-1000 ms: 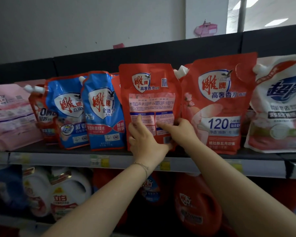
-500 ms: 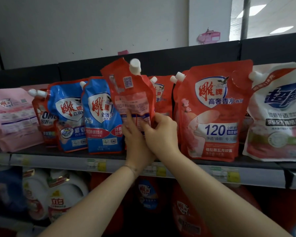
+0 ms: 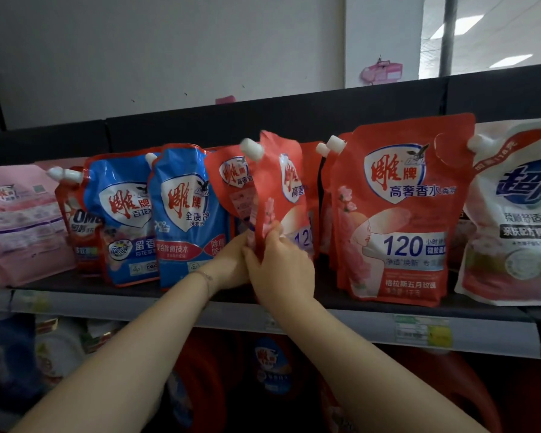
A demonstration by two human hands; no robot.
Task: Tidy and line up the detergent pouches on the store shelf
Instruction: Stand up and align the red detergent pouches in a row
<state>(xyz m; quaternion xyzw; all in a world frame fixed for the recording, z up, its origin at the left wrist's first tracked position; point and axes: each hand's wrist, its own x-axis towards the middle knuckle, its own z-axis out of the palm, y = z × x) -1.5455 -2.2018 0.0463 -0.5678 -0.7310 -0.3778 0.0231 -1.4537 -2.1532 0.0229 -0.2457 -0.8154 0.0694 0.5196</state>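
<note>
We've spun the red detergent pouch [image 3: 278,195] nearly front-out, left hand [image 3: 228,267] and right hand [image 3: 281,270] both pinching its lower edge, almost matching the big red pouch [image 3: 400,214] at three o'clock.

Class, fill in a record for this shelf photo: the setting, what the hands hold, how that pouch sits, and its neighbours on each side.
Setting: store shelf of detergent pouches
Held item: red pouch
Grip: left hand and right hand both hold its lower part
Pose: tilted, white cap pointing up-left
Left neighbour: blue pouch, front facing out
Right neighbour: large red pouch, upright, front facing out
</note>
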